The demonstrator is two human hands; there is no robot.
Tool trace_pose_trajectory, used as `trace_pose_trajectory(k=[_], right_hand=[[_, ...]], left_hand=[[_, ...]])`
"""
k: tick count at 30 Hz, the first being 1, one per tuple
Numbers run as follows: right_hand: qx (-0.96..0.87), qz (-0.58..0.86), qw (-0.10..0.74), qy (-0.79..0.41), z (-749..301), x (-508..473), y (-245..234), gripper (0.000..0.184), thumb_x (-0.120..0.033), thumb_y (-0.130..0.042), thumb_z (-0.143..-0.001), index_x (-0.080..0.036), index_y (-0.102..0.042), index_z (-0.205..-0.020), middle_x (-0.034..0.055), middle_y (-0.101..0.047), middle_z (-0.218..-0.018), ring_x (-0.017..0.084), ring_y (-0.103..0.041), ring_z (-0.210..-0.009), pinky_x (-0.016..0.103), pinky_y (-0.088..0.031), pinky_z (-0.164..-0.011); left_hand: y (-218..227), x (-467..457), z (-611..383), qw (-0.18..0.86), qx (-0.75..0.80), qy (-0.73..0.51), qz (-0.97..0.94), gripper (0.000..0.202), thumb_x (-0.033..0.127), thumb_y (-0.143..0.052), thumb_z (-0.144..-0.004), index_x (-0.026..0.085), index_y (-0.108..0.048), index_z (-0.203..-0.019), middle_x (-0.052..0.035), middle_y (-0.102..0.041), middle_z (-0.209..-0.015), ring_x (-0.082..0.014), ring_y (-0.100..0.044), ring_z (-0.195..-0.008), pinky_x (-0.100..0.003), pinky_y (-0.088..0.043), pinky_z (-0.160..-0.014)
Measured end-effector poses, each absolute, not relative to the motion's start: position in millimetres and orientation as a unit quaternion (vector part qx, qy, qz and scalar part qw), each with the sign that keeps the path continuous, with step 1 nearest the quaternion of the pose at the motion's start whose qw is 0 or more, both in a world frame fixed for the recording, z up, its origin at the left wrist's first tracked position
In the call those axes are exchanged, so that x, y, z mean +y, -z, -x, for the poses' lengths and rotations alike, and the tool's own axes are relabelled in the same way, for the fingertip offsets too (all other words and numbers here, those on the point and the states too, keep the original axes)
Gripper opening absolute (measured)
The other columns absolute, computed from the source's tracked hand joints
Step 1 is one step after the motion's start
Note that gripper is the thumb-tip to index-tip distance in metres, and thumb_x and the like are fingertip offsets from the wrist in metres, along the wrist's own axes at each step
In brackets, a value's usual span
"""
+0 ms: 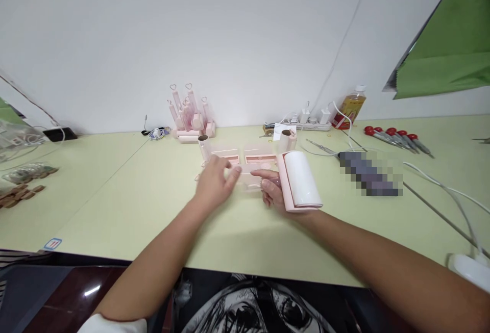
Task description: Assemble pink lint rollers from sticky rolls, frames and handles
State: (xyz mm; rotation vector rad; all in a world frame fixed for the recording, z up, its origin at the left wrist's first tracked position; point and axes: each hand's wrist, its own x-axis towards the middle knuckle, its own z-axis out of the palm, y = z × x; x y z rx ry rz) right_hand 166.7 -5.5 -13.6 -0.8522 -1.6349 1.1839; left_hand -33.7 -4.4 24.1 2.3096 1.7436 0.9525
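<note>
My right hand (pixel 272 190) is closed round the handle of a lint roller with a pink holder and a white sticky roll (pixel 304 180), its index finger pointing left. My left hand (pixel 214 180) faces it with curled fingers, thumb towards the right hand; what its fingers hold is hidden. A clear plastic piece (pixel 251 182) lies between the two hands, at the fingertips; I cannot tell which hand touches it. Just behind are two pink trays (pixel 261 159) with clear lids, the left one partly covered by my left hand. Two upright rolls (pixel 204 148) with cardboard cores stand beyond.
Pink lint rollers with heart-shaped loops (pixel 187 113) stand against the wall. A power strip (pixel 316 126), a bottle (pixel 350 107) and red-ended tools (pixel 398 138) sit at the back right. A blurred-out dark object (pixel 369 174) and cables lie right. Brown pieces (pixel 19 195) lie far left.
</note>
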Motion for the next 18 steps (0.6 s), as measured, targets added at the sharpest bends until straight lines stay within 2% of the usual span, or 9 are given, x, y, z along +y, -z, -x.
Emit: trace_pose_trajectory(k=[2, 4, 5, 7, 9, 11, 13, 16, 18], right_hand=[[-0.645, 0.357, 0.478, -0.478, -168.9, -5.7, 10.6, 0.055, -0.064, -0.054, -0.082, -0.016, -0.064, -0.107, -0.0062, -0.045, -0.044, 0.011, -0.045, -0.037, 0.023, -0.035, -0.039], [-0.623, 0.358, 0.504, -0.480, -169.6, -6.1, 7.5, 0.051, -0.063, -0.055, -0.081, -0.016, -0.065, -0.099, -0.0063, -0.047, -0.044, 0.010, -0.045, -0.037, 0.023, -0.036, -0.039], [-0.608, 0.355, 0.520, -0.484, -169.7, -5.9, 6.3, 0.049, -0.062, -0.057, -0.080, -0.016, -0.064, -0.096, -0.0064, -0.047, -0.045, 0.010, -0.045, -0.037, 0.023, -0.036, -0.039], [-0.578, 0.345, 0.545, -0.499, -169.6, -4.8, 5.0, 0.044, -0.059, -0.062, -0.078, -0.017, -0.063, -0.093, -0.0071, -0.048, -0.047, 0.008, -0.043, -0.037, 0.022, -0.038, -0.039], [-0.558, 0.334, 0.560, -0.514, -169.7, -2.6, 5.8, 0.040, -0.055, -0.065, -0.078, -0.018, -0.063, -0.093, -0.0078, -0.048, -0.047, 0.008, -0.043, -0.037, 0.022, -0.040, -0.039], [-0.550, 0.324, 0.567, -0.520, -170.0, -0.3, 8.0, 0.036, -0.051, -0.067, -0.078, -0.018, -0.063, -0.092, -0.0082, -0.048, -0.047, 0.008, -0.043, -0.037, 0.021, -0.040, -0.039], [-0.547, 0.315, 0.571, -0.524, -170.4, 1.3, 10.9, 0.033, -0.049, -0.067, -0.078, -0.018, -0.064, -0.091, -0.0081, -0.048, -0.046, 0.008, -0.044, -0.037, 0.021, -0.039, -0.038], [-0.550, 0.301, 0.569, -0.532, -170.7, 1.5, 14.0, 0.031, -0.047, -0.065, -0.081, -0.018, -0.065, -0.093, -0.0074, -0.050, -0.047, 0.008, -0.047, -0.038, 0.020, -0.040, -0.038], [-0.556, 0.298, 0.566, -0.531, -170.8, 0.5, 14.5, 0.031, -0.047, -0.064, -0.082, -0.018, -0.066, -0.093, -0.0062, -0.053, -0.049, 0.008, -0.049, -0.039, 0.020, -0.040, -0.039]], left_hand=[[-31.3, 4.9, 54.6, -0.015, 0.691, -0.211, -0.691, 0.044, 0.055, -0.047, -0.085, 0.016, -0.059, -0.104, -0.0174, -0.054, -0.108, -0.0326, -0.055, -0.100, -0.043, -0.042, -0.081], [-35.1, 12.7, 72.7, -0.009, 0.757, -0.105, -0.644, 0.051, 0.056, -0.049, -0.082, 0.016, -0.058, -0.113, -0.0197, -0.053, -0.116, -0.0372, -0.053, -0.107, -0.043, -0.043, -0.080], [-35.8, 15.8, 79.7, 0.013, 0.771, -0.068, -0.633, 0.052, 0.056, -0.049, -0.080, 0.017, -0.057, -0.115, -0.0191, -0.054, -0.118, -0.0365, -0.055, -0.106, -0.042, -0.044, -0.077], [-35.4, 20.3, 89.4, 0.078, 0.776, -0.013, -0.625, 0.045, 0.052, -0.052, -0.078, 0.019, -0.060, -0.108, -0.0156, -0.060, -0.112, -0.0314, -0.060, -0.094, -0.037, -0.044, -0.070], [-33.8, 22.7, 93.6, 0.138, 0.760, 0.007, -0.636, 0.028, 0.044, -0.057, -0.075, 0.019, -0.062, -0.088, -0.0108, -0.066, -0.095, -0.0249, -0.061, -0.077, -0.032, -0.041, -0.062], [-32.1, 23.1, 92.6, 0.193, 0.725, -0.037, -0.660, 0.018, 0.036, -0.060, -0.074, 0.018, -0.057, -0.069, -0.0064, -0.064, -0.076, -0.0186, -0.056, -0.063, -0.028, -0.036, -0.056], [-30.6, 21.6, 85.9, 0.282, 0.660, -0.155, -0.679, 0.023, 0.036, -0.060, -0.076, 0.018, -0.052, -0.064, -0.0022, -0.058, -0.065, -0.0126, -0.048, -0.054, -0.025, -0.031, -0.051], [-27.7, 16.2, 67.2, 0.463, 0.516, -0.328, -0.642, 0.027, 0.044, -0.061, -0.079, 0.018, -0.054, -0.080, 0.0028, -0.053, -0.062, -0.0073, -0.041, -0.047, -0.021, -0.028, -0.047], [-24.6, 11.6, 53.2, 0.542, 0.441, -0.371, -0.611, 0.034, 0.047, -0.065, -0.078, 0.017, -0.054, -0.090, 0.0039, -0.054, -0.063, -0.0058, -0.041, -0.045, -0.020, -0.029, -0.045]])
